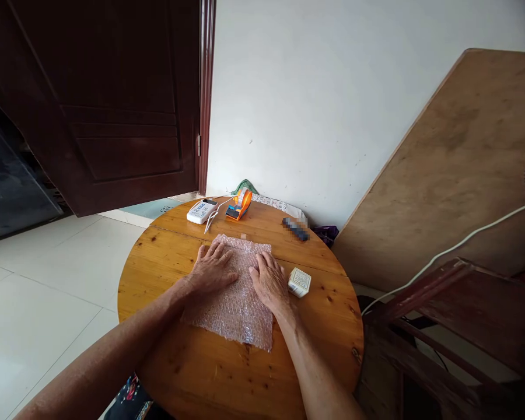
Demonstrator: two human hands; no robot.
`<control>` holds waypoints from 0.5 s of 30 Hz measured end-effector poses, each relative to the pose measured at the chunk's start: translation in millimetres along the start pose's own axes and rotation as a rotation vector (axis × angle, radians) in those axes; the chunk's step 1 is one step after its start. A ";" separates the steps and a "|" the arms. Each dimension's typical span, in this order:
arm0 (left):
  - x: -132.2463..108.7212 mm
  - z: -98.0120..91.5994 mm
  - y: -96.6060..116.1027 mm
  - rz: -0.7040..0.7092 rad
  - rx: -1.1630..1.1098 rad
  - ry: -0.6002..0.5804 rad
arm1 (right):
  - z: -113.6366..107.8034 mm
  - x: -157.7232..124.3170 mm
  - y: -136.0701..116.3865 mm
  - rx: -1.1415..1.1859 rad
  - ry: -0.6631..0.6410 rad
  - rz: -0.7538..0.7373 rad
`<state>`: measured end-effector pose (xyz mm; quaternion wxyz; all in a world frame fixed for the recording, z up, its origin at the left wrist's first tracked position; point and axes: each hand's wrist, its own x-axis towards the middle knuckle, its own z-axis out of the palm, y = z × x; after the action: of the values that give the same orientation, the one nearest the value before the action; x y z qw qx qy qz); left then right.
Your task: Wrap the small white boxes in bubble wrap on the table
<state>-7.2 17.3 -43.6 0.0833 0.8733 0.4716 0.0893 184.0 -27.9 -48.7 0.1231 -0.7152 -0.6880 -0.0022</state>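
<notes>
Translucent bubble wrap point(245, 315) lies just below the frame's centre on the table point(335, 332). Your left hand point(212, 269) and right hand point(269, 281) rest palm-down on it, fingers spread, gripping nothing, apparently pressing it flat; the small box point(300, 282) sits just beside your right hand, perhaps to leave the bubble wrap uncovered.

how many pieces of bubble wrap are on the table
1 visible: the bubble wrap lies on the wooden table, under the left hand and right hand. Any layers underneath would be hidden.
</notes>
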 end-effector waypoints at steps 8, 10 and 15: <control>15.7 0.7 3.2 0.051 0.081 0.093 | -2.0 0.6 -1.2 -0.018 -0.015 0.019; 16.2 4.4 0.9 0.043 0.070 0.089 | -2.5 0.2 -1.7 -0.016 -0.013 0.019; 14.4 3.5 -5.7 0.025 0.021 0.046 | -0.8 0.3 -1.3 -0.007 0.011 0.012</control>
<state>-3.2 32.3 -47.2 0.0619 0.8776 0.4635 0.1055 182.9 -27.7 -47.6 0.1242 -0.7198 -0.6830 -0.0078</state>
